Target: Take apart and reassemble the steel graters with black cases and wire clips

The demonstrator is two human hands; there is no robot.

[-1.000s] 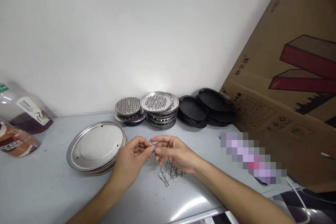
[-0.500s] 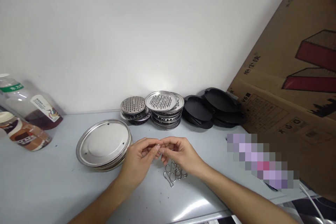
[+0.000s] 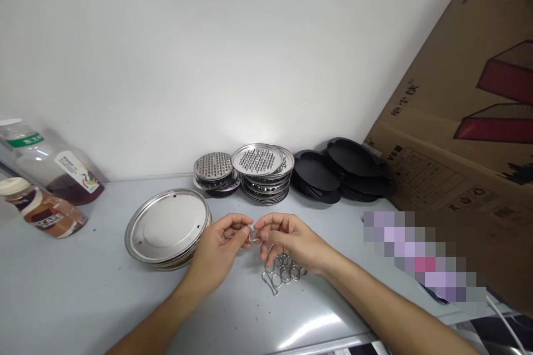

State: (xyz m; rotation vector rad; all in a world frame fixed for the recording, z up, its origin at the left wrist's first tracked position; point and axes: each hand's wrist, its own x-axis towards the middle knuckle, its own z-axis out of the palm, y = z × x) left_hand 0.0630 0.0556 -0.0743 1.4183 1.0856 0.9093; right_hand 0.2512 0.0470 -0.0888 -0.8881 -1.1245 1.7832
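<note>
Between my two hands is a small metal ring [image 3: 254, 237], pinched at its left by my left hand [image 3: 222, 244] and at its right by my right hand [image 3: 291, 239]. Fingers hide part of it. Under my right hand lie several loose metal rings [image 3: 285, 274] on the grey table. A bent metal wire hook [image 3: 270, 284] lies at their left edge. Beside my left hand stands a stack of round metal plates [image 3: 166, 227], the top one with small holes near its rim.
Behind my hands stand stacks of round grater discs [image 3: 257, 160] and black round trays [image 3: 316, 172]. At left are a large bottle [image 3: 62, 169] and a smaller bottle [image 3: 45, 213]. A cardboard box [image 3: 441, 177] leans at right, near a blurred-out object [image 3: 416, 255].
My fingertips have moved slightly apart, so more of the ring shows between them. The whole view has shifted a little.
</note>
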